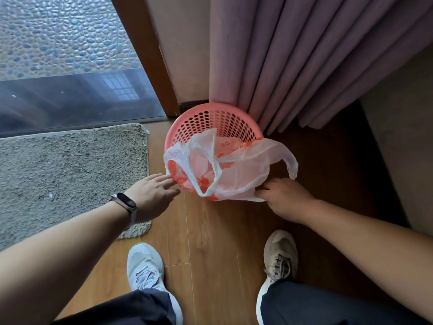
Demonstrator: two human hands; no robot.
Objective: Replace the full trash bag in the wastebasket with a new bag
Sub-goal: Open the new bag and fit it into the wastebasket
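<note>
A pink perforated wastebasket (210, 120) stands on the wooden floor against the curtain. A thin white plastic bag with orange print (236, 170) lies loosely across its near rim, its handle loops flopping over both sides. My right hand (283, 198) pinches the bag's lower right edge at the basket's near side. My left hand (152, 195), with a smart band on its wrist, reaches toward the basket's left rim with fingers extended, the fingertips touching the bag's left edge.
A grey shaggy mat (70, 174) lies to the left before a glass door (70, 102). Mauve curtains (304, 62) hang behind and to the right of the basket. My two sneakers (145, 266) stand on the floor below.
</note>
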